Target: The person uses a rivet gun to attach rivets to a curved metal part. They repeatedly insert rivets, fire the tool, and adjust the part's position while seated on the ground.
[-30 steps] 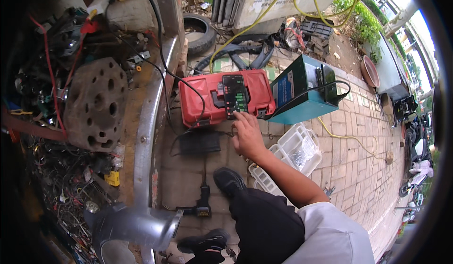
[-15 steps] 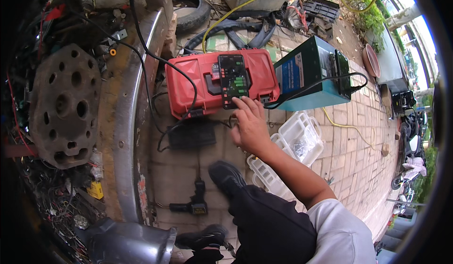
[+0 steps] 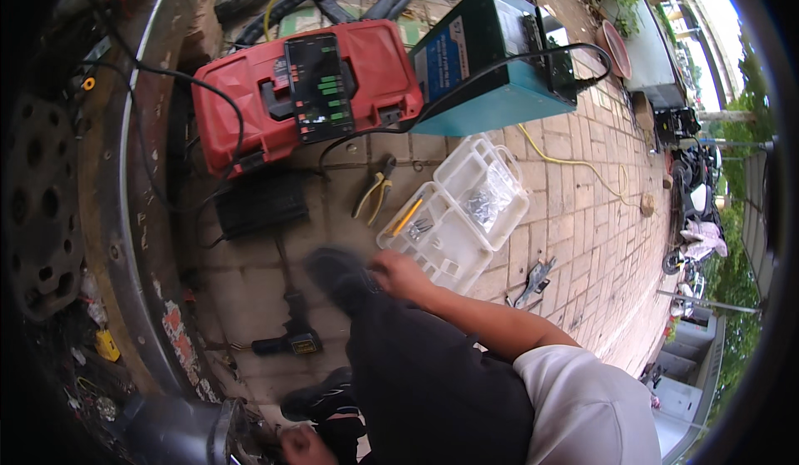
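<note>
My right hand [image 3: 401, 274] is beside my bent leg and dark shoe, fingers curled in with nothing visible in them. At the lower edge, my left hand [image 3: 306, 447] shows only partly, too blurred and cut off to read its fingers. A black phone [image 3: 320, 91] with green and red blocks on its screen lies on a red toolbox [image 3: 383, 66]. Nearest my right hand is an open clear organizer case [image 3: 454, 257] holding a yellow pen-like tool [image 3: 408, 215] and a clear bag [image 3: 491, 200]. Pliers [image 3: 376, 189] with yellow-black handles lie left of the case.
A teal box with a black cable [image 3: 499, 70] stands right of the toolbox. A black box [image 3: 262, 205] and a pistol-shaped black tool [image 3: 287, 343] lie on the paving. Another metal tool [image 3: 533, 284] lies right of the case. A metal-edged bench [image 3: 125, 190] borders the left.
My right hand has moved off the phone, down and back beside my leg. My left hand has come into view below. The view has shifted, uncovering the pliers and the case.
</note>
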`<state>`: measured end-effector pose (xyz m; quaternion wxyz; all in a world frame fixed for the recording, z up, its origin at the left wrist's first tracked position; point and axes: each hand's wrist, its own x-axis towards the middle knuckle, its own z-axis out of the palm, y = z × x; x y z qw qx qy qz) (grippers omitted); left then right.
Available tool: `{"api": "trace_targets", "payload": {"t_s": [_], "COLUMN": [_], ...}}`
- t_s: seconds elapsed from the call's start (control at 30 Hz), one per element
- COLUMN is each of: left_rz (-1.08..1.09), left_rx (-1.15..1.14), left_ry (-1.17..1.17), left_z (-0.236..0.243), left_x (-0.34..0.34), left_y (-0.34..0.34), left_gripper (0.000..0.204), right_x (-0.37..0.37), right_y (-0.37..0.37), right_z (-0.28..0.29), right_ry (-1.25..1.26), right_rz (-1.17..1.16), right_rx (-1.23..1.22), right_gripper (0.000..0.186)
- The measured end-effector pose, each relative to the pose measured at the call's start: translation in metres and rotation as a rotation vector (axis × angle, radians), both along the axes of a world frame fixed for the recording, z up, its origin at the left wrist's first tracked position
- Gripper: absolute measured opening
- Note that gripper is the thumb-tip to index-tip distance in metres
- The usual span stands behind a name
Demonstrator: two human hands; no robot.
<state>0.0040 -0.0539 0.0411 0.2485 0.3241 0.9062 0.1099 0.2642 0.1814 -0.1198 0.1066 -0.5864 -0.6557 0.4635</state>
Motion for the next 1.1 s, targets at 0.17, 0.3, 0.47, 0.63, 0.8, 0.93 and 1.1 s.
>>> {"api": "trace_targets", "payload": {"t_s": [0.17, 0.3, 0.47, 0.63, 0.8, 0.93, 1.1], "left_rz": [-0.112, 0.306, 0.256, -0.014, -0.03, 0.005, 0.086], "left_rx": [0.182, -0.04, -0.237, -0.116, -0.012, -0.016, 0.242], "left_ry": [-0.42, -0.65, -0.364, -0.353, -0.396, -0.433, -0.644], "left_z": [-0.065, -0.064, -0.079, -0.091, -0.088, -0.075, -0.067], "left_x": [0.013, 0.0, -0.017, -0.004, 0.013, 0.011, 0.021], "left_y": [0.061, 0.059, 0.028, 0.0, 0.004, 0.019, 0.083], "left_gripper": [0.021, 0.011, 0.022, 0.037, 0.033, 0.029, 0.024], "right_x": [0.034, 0.094, 0.162, 0.215, 0.276, 0.278, 0.145], "right_y": [-0.002, -0.015, -0.025, -0.024, -0.008, 0.009, 0.063], "right_z": [-0.007, -0.024, -0.067, -0.116, -0.174, -0.181, -0.074], "right_ry": [-0.142, -0.262, -0.452, -0.456, -0.475, -0.5, -0.072], "right_rz": [-0.246, -0.611, -0.598, -0.35, -0.33, -0.366, -0.196], "right_rx": [-0.056, 0.096, 0.137, 0.157, 0.07, 0.123, 0.14], "right_gripper": [0.023, 0.025, 0.022, 0.028, 0.031, 0.036, 0.034]}}
